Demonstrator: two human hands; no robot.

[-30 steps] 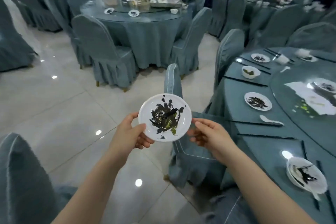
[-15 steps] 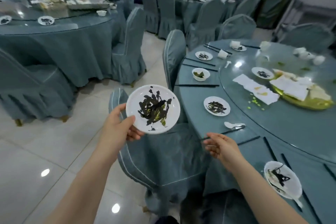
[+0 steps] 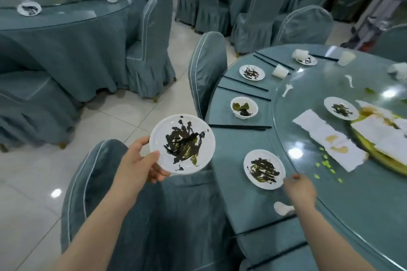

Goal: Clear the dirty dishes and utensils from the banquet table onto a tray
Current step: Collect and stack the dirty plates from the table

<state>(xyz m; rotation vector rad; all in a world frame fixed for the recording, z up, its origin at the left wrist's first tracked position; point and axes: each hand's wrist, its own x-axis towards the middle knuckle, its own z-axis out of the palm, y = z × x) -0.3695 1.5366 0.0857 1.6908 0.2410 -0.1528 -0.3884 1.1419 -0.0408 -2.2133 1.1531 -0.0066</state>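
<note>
Next dirty plate [image 3: 264, 169] lying flat on the table [image 3: 253, 209], near its edge, smeared dark in the middle. Just ahead and to the left of the right hand [image 3: 300, 190], whose fingers [image 3: 290, 178] sit right at the plate's near-right rim, touching or a hair off; too blurred to tell whether spread or pinching. Round, so no long axis to line up with, only a rim to catch from the near-right side. Far closer to the right hand than to the left. Left hand [image 3: 141, 160] off the table, over a chair back, thumb on top and fingers curled underneath the rim of another dirty plate [image 3: 182, 144], held roughly level, well to the left of the first. White spoon [image 3: 283, 208] just behind the right wrist, toward the table's edge. Black chopsticks [image 3: 240, 126] and a small bowl [image 3: 244, 107] farther ahead. No tray to be seen on this table.
</note>
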